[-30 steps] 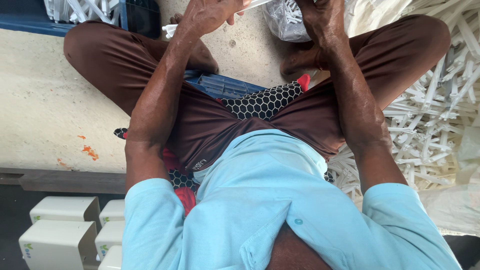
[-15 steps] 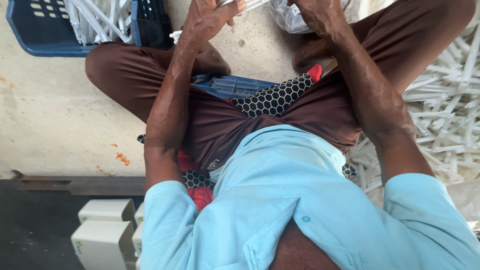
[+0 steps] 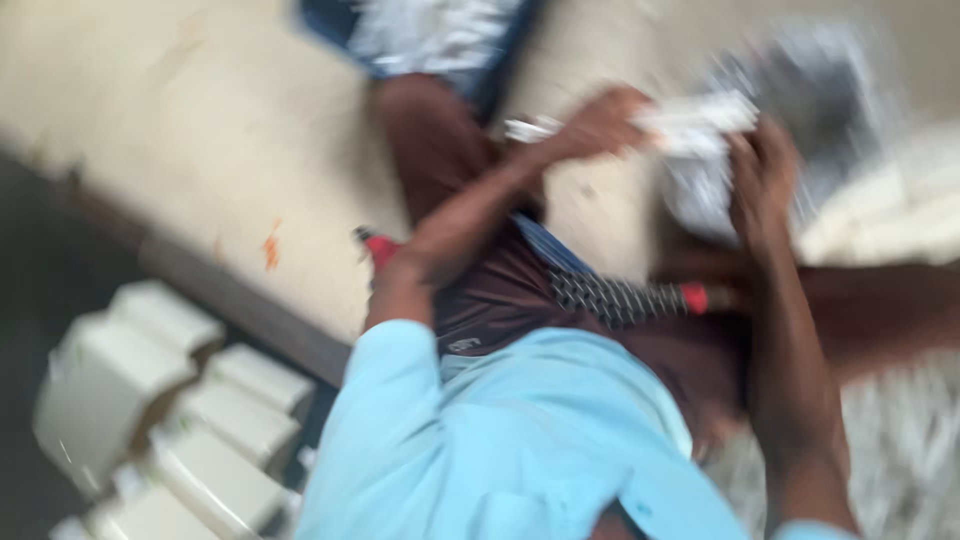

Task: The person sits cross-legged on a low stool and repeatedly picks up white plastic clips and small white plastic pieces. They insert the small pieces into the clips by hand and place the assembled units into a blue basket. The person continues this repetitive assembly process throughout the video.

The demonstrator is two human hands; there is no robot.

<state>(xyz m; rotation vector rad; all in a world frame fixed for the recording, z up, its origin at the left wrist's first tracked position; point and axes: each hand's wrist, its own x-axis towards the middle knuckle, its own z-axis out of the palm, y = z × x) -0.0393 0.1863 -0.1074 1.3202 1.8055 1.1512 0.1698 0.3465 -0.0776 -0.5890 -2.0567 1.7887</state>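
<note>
The view is heavily blurred. I sit cross-legged in brown trousers and a light blue shirt. My left hand (image 3: pixel 600 125) is closed around a white strip-like piece (image 3: pixel 690 118) that runs across to my right hand (image 3: pixel 765 165). My right hand rests on a crumpled clear plastic bag (image 3: pixel 800 90) and seems to grip the strip's other end; blur hides the fingers. A patterned cloth with red trim (image 3: pixel 620 297) lies over my lap.
A blue crate (image 3: pixel 440 35) with white strips stands ahead on the pale concrete floor (image 3: pixel 200 130). A heap of white strips (image 3: pixel 890 440) lies at my right. Several white box-shaped parts (image 3: pixel 150 400) are stacked at lower left beyond a dark step edge.
The camera has swung and tilted sharply, blurring everything. My hands, earlier at the top edge, now sit lower in view with the white strip held between them.
</note>
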